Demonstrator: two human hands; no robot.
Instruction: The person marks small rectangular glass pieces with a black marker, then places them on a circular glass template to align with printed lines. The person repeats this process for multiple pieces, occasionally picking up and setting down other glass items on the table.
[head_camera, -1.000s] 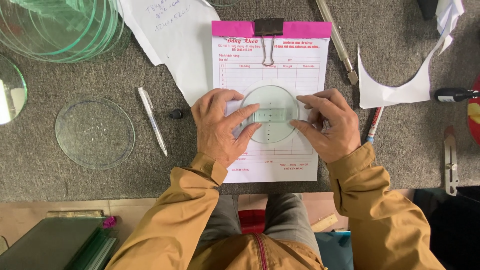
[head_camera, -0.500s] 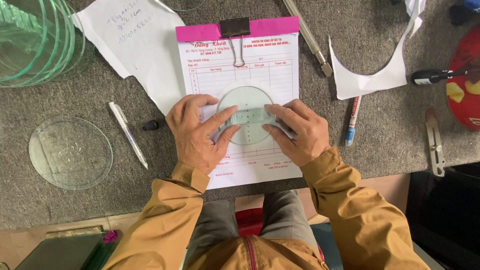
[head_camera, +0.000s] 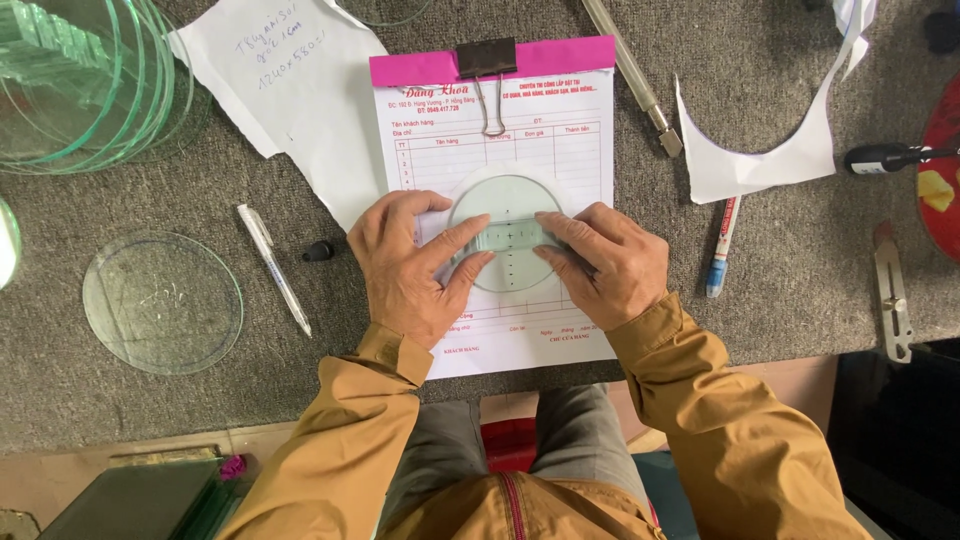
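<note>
A round clear glass disc (head_camera: 505, 205) lies flat on a white form pad (head_camera: 495, 130) with a pink top strip and a black binder clip. A small clear ruler (head_camera: 510, 236) lies across the disc's middle. My left hand (head_camera: 405, 270) rests on the pad, its index finger and thumb pressing the disc's left edge and the ruler's left end. My right hand (head_camera: 600, 262) presses the ruler's right end and the disc's right edge with its fingertips.
A second glass disc (head_camera: 163, 302) lies at the left beside a white pen (head_camera: 273, 268) and a small black cap (head_camera: 318, 251). Stacked glass discs (head_camera: 80, 80) sit top left. Right of the pad lie cut paper (head_camera: 770, 150), a marker (head_camera: 722, 245) and a metal tool (head_camera: 892, 300).
The view has shifted, so everything sits slightly differently in the picture. Both hands stay on the disc and ruler, and their fingers have moved closer along the ruler.
</note>
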